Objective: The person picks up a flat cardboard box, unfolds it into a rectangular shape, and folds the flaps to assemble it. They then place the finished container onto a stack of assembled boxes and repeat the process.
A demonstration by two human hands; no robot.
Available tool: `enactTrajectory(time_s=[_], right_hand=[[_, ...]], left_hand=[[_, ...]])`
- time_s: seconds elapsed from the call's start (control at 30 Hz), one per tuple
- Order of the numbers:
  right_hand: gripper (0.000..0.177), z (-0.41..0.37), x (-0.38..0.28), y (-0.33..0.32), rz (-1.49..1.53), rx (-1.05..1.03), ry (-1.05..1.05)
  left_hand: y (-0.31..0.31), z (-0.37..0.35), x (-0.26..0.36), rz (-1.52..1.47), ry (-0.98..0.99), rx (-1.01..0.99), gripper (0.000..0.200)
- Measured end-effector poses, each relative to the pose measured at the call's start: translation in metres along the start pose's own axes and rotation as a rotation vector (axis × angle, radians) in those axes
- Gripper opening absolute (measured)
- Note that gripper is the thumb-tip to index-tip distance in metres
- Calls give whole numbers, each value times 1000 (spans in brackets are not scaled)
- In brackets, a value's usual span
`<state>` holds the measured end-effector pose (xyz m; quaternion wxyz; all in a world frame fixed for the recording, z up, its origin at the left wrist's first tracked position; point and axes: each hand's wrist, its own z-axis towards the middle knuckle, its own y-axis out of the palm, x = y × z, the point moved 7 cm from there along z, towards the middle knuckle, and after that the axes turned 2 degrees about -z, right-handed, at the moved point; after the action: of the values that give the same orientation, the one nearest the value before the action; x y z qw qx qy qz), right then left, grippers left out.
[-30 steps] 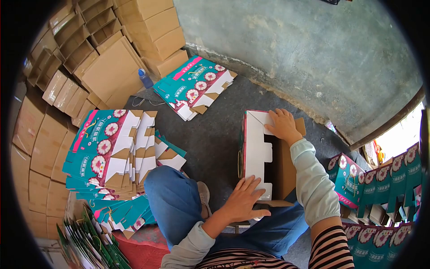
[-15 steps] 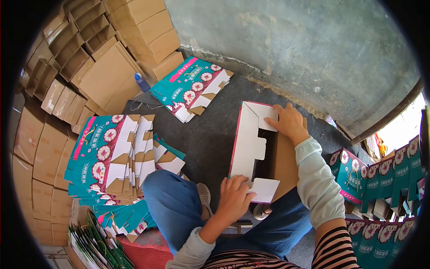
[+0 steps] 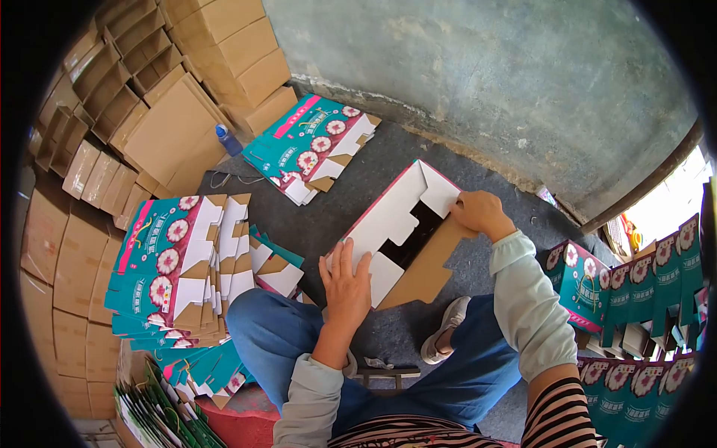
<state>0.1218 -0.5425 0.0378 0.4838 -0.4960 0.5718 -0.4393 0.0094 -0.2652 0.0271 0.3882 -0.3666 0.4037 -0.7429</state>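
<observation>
The carton (image 3: 387, 226) is in the middle of the frame, between the two hands, with its open side facing up. It lies at a slant, one end toward the lower left and the other toward the upper right. White flaps run along its left side and both ends, a brown flap (image 3: 427, 270) spreads out on its lower right side, and the inside looks dark.

The left hand (image 3: 348, 287) is open, its fingers laid over the carton's lower left end. The right hand (image 3: 482, 214) is at the upper right end, its fingers bent and closed on the edge by the end flap and the brown flap.

Below the carton are the person's knees in blue trousers (image 3: 287, 328), with a shoe (image 3: 446, 328) on the dark floor (image 3: 328, 216). At the left is a thick stack of flat printed cartons (image 3: 168, 257), teal with white flaps; a smaller stack (image 3: 306, 145) lies in the upper middle, near a blue bottle (image 3: 228, 140). Brown cardboard boxes (image 3: 235, 56) are piled at the upper left. At the right of the frame, a printed box (image 3: 576, 284) stands just beside a row of similar ones (image 3: 644, 299).
</observation>
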Motion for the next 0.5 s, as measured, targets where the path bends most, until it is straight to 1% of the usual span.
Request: enactTrajectory(time_s=[0.03,0.13,0.23,0.27,0.37,0.4,0.5], right_hand=[[48,5,3,0,32,-34,7],[51,21,10,-2,112,-113,17],[51,29,19,2,140,-143,57],[51,29,18,1,134,-140,78],[50,19,11,-3,123,-159,104],[51,19,5,-10,112,-159,96],[50,3,-8,-23,95,-142,47]], left_hand=[[2,-3,1,59,36,26,40],[10,-18,-2,-96,-50,-21,37],[-4,-30,16,-273,-61,-43,43],[-9,-33,23,-317,-55,-89,49],[-14,-33,38,-297,-115,-103,55],[-11,-33,38,-213,-123,-74,46],[6,-37,19,-191,-184,-15,36]])
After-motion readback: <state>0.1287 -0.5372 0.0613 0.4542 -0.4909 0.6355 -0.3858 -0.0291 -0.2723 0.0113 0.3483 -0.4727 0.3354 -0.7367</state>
